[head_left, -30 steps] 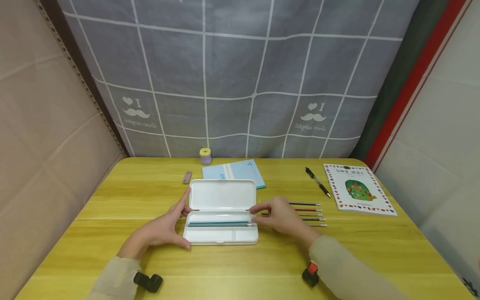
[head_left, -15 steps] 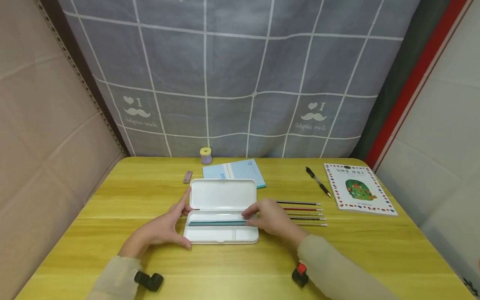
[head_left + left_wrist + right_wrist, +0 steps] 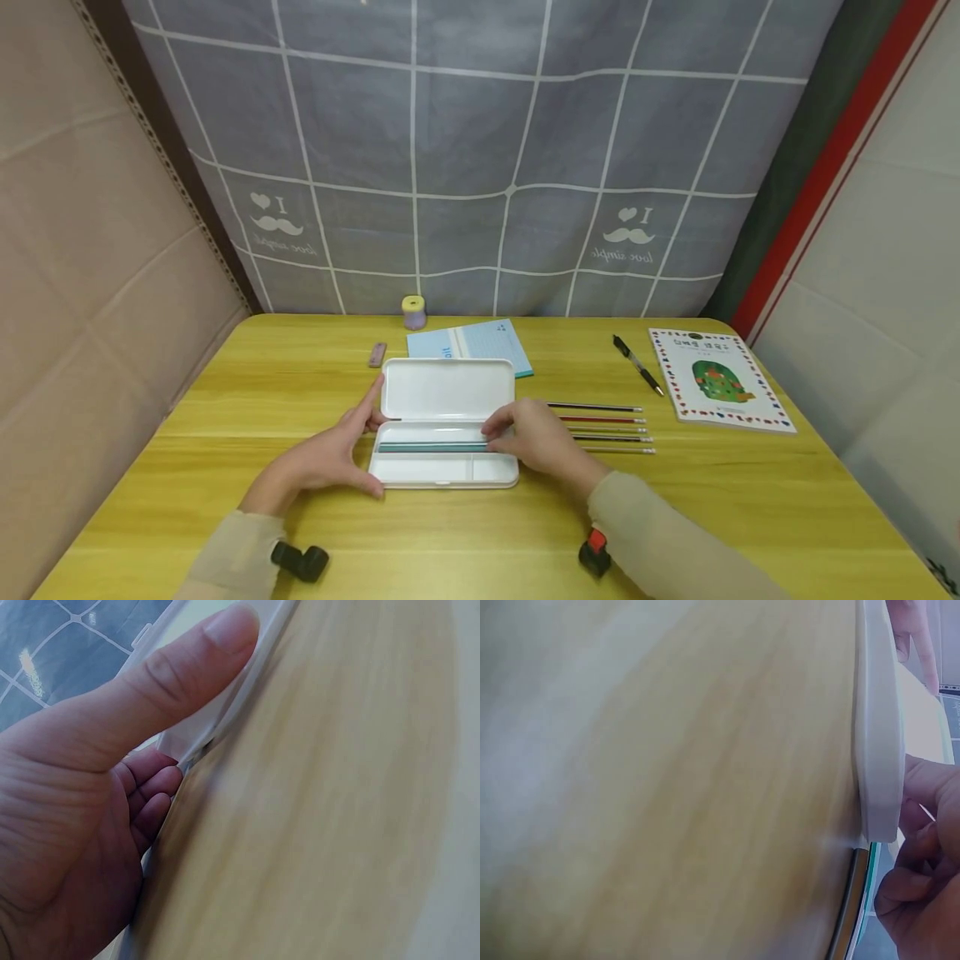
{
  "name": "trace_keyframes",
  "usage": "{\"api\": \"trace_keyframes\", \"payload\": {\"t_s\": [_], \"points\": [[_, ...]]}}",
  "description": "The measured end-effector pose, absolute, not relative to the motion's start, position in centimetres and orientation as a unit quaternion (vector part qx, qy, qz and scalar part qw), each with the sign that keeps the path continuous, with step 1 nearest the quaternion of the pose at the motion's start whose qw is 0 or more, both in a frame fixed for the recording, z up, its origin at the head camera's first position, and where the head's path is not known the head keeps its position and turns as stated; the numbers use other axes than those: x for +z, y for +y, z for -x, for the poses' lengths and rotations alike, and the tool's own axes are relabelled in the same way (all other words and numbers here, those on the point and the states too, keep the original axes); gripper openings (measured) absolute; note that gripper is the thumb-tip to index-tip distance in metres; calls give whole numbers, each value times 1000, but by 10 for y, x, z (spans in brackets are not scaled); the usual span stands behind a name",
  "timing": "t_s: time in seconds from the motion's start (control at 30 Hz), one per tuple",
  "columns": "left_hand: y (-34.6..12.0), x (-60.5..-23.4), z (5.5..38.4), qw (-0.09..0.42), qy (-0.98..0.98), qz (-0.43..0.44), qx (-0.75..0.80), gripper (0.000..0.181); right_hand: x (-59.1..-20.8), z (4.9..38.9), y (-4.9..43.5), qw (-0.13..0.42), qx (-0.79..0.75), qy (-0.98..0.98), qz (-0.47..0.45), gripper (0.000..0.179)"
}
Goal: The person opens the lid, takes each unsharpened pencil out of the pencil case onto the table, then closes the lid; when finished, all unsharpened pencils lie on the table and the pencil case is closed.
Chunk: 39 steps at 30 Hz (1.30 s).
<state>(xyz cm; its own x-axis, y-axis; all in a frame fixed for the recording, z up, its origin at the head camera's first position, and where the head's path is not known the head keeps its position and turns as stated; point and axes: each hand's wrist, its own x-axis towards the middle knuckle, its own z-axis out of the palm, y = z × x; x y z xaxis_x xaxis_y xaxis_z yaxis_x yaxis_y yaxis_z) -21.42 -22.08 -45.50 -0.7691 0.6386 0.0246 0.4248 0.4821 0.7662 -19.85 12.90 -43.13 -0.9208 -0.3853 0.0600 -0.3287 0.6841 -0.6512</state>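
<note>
An open white pencil case (image 3: pixel 420 473) lies on the table, lid (image 3: pixel 448 390) tipped back. My left hand (image 3: pixel 330 454) grips its left end, thumb at the front corner and index finger along the lid's side. In the left wrist view, the other fingers (image 3: pixel 154 776) curl against the case edge. Teal pencils (image 3: pixel 431 447) lie lengthwise in the case. At their right end, my right hand (image 3: pixel 536 437) pinches with thumb and index finger; the pencil ends are hidden there. The right wrist view shows those fingers (image 3: pixel 922 855) curled behind the case wall (image 3: pixel 881 727).
Several pencils (image 3: pixel 607 418) lie in a row right of the case, partly behind my right hand. A black pen (image 3: pixel 637 365) and a white book (image 3: pixel 720 379) lie farther right. Behind the case are a blue notebook (image 3: pixel 487 343), an eraser (image 3: pixel 377 355) and a yellow-and-purple pot (image 3: pixel 413 312).
My right hand has moved left over the case's right end and now covers the ends of the teal pencils. The left hand and the case stay in place.
</note>
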Motion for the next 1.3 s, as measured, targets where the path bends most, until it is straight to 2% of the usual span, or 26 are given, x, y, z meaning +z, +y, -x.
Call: {"api": "trace_keyframes", "payload": {"t_s": [0.4,0.97,1.3], "points": [[-220,-454,213,137,852,-305,404,156,-429,197,129,67,-334,920,192,7],[-221,-454,213,137,849,-309,406,154,-425,194,135,-7,-327,914,240,5],[-221,-453,213,137,852,-307,401,154,-426,190,159,-11,-374,894,247,7]]}}
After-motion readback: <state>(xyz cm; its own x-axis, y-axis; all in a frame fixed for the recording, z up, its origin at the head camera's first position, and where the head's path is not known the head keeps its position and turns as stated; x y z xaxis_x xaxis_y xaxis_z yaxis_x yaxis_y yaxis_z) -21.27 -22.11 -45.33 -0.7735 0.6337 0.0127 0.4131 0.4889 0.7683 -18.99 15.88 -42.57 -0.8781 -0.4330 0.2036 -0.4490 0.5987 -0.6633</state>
